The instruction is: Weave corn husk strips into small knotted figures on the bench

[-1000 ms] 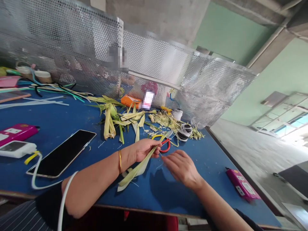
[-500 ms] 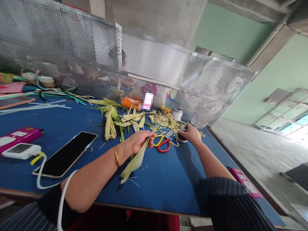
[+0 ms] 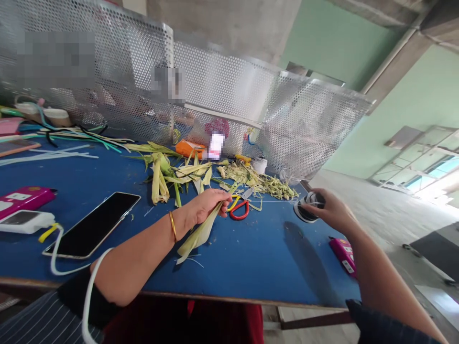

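My left hand (image 3: 211, 205) is closed on a pale green corn husk (image 3: 201, 234), which hangs down toward the table's front. In my right hand (image 3: 332, 210) is a spool of thread (image 3: 310, 207) with a dark, round end, held above the table at the right. A thin white thread runs taut from the spool leftward to the area of my left hand. Just right of my left hand lie scissors (image 3: 239, 210) with one red and one yellow handle loop. Behind them is a heap of shredded husk pieces (image 3: 258, 178).
More corn husks (image 3: 161, 181) lie behind my left hand. A black phone (image 3: 96, 222) and a white device (image 3: 27, 222) with a cable are at left. A magenta pack (image 3: 343, 255) sits near the right edge. A perforated metal screen (image 3: 222, 86) borders the table's back.
My right hand has lifted the spool off the table and carried it to the right, drawing the thread out. My left hand keeps its hold on the husk in about the same place.
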{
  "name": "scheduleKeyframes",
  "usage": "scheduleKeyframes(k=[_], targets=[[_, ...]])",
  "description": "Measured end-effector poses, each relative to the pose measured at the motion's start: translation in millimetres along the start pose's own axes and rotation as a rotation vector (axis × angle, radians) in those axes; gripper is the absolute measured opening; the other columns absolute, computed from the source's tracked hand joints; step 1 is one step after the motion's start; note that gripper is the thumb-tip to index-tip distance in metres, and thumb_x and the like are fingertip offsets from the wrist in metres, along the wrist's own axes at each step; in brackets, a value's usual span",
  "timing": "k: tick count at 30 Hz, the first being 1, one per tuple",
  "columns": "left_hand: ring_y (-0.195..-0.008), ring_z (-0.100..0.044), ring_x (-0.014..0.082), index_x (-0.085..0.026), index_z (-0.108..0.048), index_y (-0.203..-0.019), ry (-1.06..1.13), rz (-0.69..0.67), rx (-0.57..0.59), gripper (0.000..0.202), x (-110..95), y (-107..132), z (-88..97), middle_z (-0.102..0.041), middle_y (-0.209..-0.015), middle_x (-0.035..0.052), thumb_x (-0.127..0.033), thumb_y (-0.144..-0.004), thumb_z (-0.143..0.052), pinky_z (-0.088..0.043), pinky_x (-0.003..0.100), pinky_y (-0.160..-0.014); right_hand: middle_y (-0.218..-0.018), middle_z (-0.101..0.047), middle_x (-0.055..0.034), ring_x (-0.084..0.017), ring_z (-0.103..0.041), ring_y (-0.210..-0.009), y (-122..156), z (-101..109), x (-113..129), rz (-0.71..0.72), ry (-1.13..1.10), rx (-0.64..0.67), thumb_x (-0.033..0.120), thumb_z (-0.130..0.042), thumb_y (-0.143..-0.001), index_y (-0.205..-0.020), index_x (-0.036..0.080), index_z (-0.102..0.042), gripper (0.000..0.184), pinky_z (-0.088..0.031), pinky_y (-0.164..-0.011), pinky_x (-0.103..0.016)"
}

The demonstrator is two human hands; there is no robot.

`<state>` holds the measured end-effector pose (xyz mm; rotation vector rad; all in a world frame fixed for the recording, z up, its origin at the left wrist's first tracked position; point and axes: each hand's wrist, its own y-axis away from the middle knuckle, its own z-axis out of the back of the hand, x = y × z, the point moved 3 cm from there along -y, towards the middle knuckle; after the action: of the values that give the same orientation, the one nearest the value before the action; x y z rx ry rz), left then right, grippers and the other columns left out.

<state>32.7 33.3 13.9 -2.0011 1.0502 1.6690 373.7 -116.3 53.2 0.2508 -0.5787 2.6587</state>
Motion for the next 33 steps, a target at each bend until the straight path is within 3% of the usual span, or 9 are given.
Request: scheduleKeyframes(k=[4, 9, 11, 13, 18, 22, 29, 31, 33], targets=[[-0.047, -0.046, 0.0082, -0.012, -0.057, -0.068, -0.074, 0.019, -0.022, 0.023, 0.6, -3.4, 1.4, -0.049, -0.057, -0.0022, -0.02, -0.089, -0.057, -0.046, 0.023, -0.046, -0.108, -0.065, -0.012, -0.028, -0.064, -0.093, 10.8, -31.4, -0.7, 0.073, -0.021, 0.098, 0.052, -0.066, -0.071, -0.121, 0.019, -0.059, 0.061, -0.049, -0.081, -0.039], [-0.047, -0.047, 0.0085, -0.012, -0.058, -0.068, -0.034, -0.011, -0.042, 0.02, 1.1, -6.9, 7.2, -0.049, -0.055, -0.0021, -0.017, -0.087, -0.058, -0.045, 0.022, -0.046, -0.111, -0.063, -0.0227, -0.037, -0.057, -0.106, 43.0, -31.9, 62.9, 0.085, -0.006, -0.426, 0.046, -0.044, -0.091, -0.108, 0.015, -0.063, 0.04, -0.042, -0.089, -0.051], [-0.046, -0.047, 0.0083, -0.012, -0.057, -0.068, -0.002, -0.025, -0.044, 0.019, 0.9, -7.2, 7.7, -0.049, -0.054, -0.0025, -0.016, -0.086, -0.058, -0.045, 0.022, -0.046, -0.095, -0.069, -0.0147, -0.027, -0.063, -0.09, 53.8, -49.8, 108.0, 0.222, -0.039, -0.289, 0.032, -0.035, -0.095, -0.094, 0.019, -0.066, 0.033, -0.045, -0.081, -0.039], [-0.045, -0.047, 0.0079, -0.012, -0.057, -0.068, 0.025, -0.026, -0.043, 0.019, 0.5, -6.5, 7.5, -0.049, -0.054, -0.0028, -0.016, -0.087, -0.057, -0.045, 0.021, -0.047, -0.084, -0.071, -0.0047, -0.02, -0.065, -0.075, 57.0, -77.0, 151.7, 0.348, -0.045, -0.105, 0.029, -0.047, -0.091, -0.088, 0.025, -0.067, 0.021, -0.045, -0.069, -0.028], [-0.043, -0.046, 0.0076, -0.012, -0.057, -0.066, 0.042, -0.018, -0.047, 0.022, -1.5, -1.9, 9.0, -0.049, -0.052, -0.0028, -0.016, -0.088, -0.055, -0.044, 0.021, -0.046, -0.088, -0.071, -0.0113, -0.022, -0.063, -0.071, 34.2, -127.9, 207.9, 0.336, 0.057, 0.102, 0.026, -0.046, -0.094, -0.098, 0.017, -0.065, 0.022, -0.038, -0.063, -0.029], [-0.044, -0.046, 0.0079, -0.012, -0.058, -0.067, 0.07, -0.011, -0.058, 0.021, -2.3, 0.6, 10.9, -0.049, -0.052, -0.0028, -0.018, -0.087, -0.058, -0.044, 0.021, -0.047, -0.085, -0.066, -0.0073, -0.018, -0.061, -0.07, 39.1, -124.4, 204.5, 0.35, 0.088, 0.162, 0.027, -0.048, -0.094, -0.088, 0.02, -0.065, 0.019, -0.036, -0.061, -0.027], [-0.046, -0.047, 0.0079, -0.012, -0.058, -0.068, 0.099, 0.0, -0.071, 0.022, 1.0, -1.0, 10.9, -0.049, -0.054, -0.0028, -0.022, -0.087, -0.061, -0.044, 0.023, -0.049, -0.091, -0.06, -0.0054, -0.015, -0.06, -0.068, 99.8, -89.6, 140.8, 0.231, 0.06, 0.182, 0.031, -0.044, -0.096, -0.075, 0.02, -0.057, 0.027, -0.037, -0.062, -0.025], [-0.046, -0.047, 0.0083, -0.011, -0.059, -0.069, 0.101, 0.008, -0.06, 0.021, 2.2, -1.9, 10.4, -0.048, -0.054, -0.0026, -0.021, -0.087, -0.061, -0.044, 0.023, -0.049, -0.092, -0.062, -0.0054, -0.016, -0.061, -0.071, 106.8, -80.9, 128.0, 0.137, 0.091, 0.219, 0.026, -0.049, -0.092, -0.087, 0.019, -0.057, 0.011, -0.037, -0.063, -0.025], [-0.047, -0.047, 0.0083, -0.011, -0.059, -0.069, 0.104, 0.009, -0.045, 0.02, 2.1, -2.1, 9.6, -0.048, -0.054, -0.0025, -0.02, -0.087, -0.06, -0.044, 0.023, -0.049, -0.096, -0.065, -0.0077, -0.019, -0.064, -0.077, 105.8, -75.1, 125.1, 0.083, 0.138, 0.307, 0.016, -0.052, -0.084, -0.109, 0.017, -0.055, 0.025, -0.037, -0.064, -0.026]])
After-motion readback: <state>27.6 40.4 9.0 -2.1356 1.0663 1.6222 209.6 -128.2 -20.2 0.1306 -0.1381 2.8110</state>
